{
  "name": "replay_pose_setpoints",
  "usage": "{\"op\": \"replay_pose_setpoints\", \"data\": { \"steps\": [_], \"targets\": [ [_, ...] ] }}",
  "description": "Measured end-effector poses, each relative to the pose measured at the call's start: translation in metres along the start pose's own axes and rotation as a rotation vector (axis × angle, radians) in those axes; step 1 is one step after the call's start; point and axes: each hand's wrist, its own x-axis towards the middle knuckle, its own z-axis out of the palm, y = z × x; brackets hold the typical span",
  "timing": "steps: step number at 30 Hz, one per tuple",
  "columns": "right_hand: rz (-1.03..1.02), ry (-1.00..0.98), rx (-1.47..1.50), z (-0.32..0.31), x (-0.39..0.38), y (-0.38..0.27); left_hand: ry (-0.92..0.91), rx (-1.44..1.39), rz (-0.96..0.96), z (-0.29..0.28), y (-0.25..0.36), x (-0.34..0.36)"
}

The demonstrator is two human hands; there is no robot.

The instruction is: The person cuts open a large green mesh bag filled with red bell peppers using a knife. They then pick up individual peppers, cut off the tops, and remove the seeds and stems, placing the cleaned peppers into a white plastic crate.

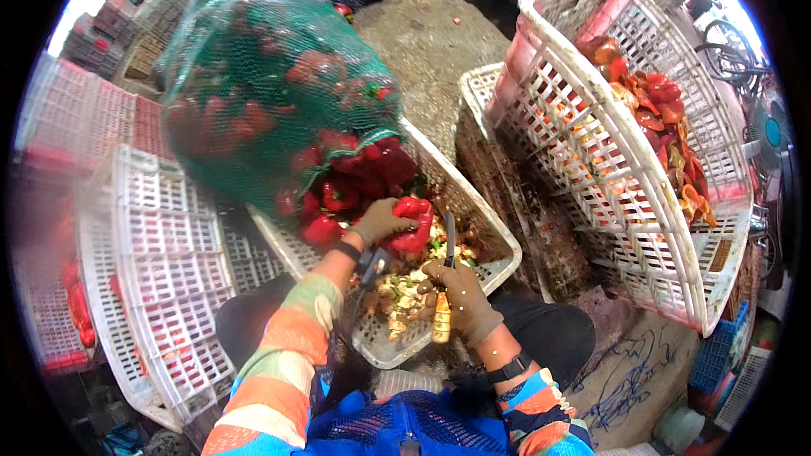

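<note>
My gloved left hand (pixel 378 224) grips a red bell pepper (pixel 411 235) over a white plastic crate (pixel 505 245). In my gloved right hand (pixel 465 300) is a knife (pixel 442 312) with a yellowish handle, its blade pointing up beside the pepper. Pale cores, seeds and scraps (pixel 397 304) lie in the crate below both hands. A large green mesh bag (pixel 245 67) leans over the crate's back, with more red peppers (pixel 380 160) spilling from its mouth.
At the right, a tilted white crate (pixel 604 152) holds cut pepper pieces (pixel 663 118) beside another crate. White and reddish crates (pixel 169 270) stand at the left, with stacked crates (pixel 152 17) behind. A fan (pixel 764 143), a bicycle (pixel 726 59) and a blue crate (pixel 718 346) are at the far right.
</note>
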Motion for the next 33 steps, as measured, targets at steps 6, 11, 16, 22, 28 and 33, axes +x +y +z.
{"op": "replay_pose_setpoints", "data": {
  "steps": [6,11,16,22,28,33],
  "targets": [
    [-0.311,-0.049,-0.500,0.018,-0.037,-0.005,0.124,-0.328,0.170,-0.010,0.089,-0.097],
    [-0.492,0.036,-0.804,0.046,-0.089,-0.013,0.339,-0.015,0.313,-0.023,0.127,-0.149],
    [-0.563,0.089,-1.013,0.066,-0.128,-0.011,0.596,0.100,0.467,-0.027,0.151,-0.191],
    [-0.771,0.171,-1.475,-0.008,-0.079,0.082,0.564,-0.823,0.502,-0.044,0.154,-0.206],
    [-1.278,0.125,-0.825,0.086,-0.155,0.023,0.522,-0.788,0.504,-0.050,0.164,-0.250],
    [-1.116,-0.012,-0.686,0.101,-0.171,0.016,0.373,-0.740,0.576,-0.023,0.178,-0.271]
  ]
}}
